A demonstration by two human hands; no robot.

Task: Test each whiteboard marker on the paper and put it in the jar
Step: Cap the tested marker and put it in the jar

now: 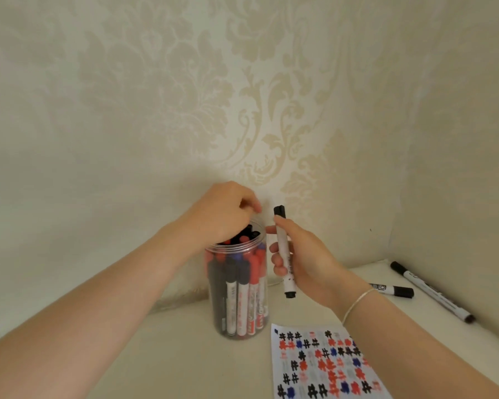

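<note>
A: Head view: where's the marker [284, 254]?
B: Upright, gripped by curled right hand [303, 260] fingers beside the jar [236, 298].
A: Left hand [222, 214]?
B: Fingers bent over the jar's mouth; grip unclear. Paper [323, 367] lies nearer.

Your right hand [303, 254] grips a white marker [285, 254] with black ends. The clear jar [236, 289] shows you red, blue and black caps over white barrels. The white paper [326, 367] carries rows of black, red and blue hash marks. 2 white, black-capped markers [432, 292] lie on the cream counter [185, 355]. The wall [242, 96] wears beige damask.
</note>
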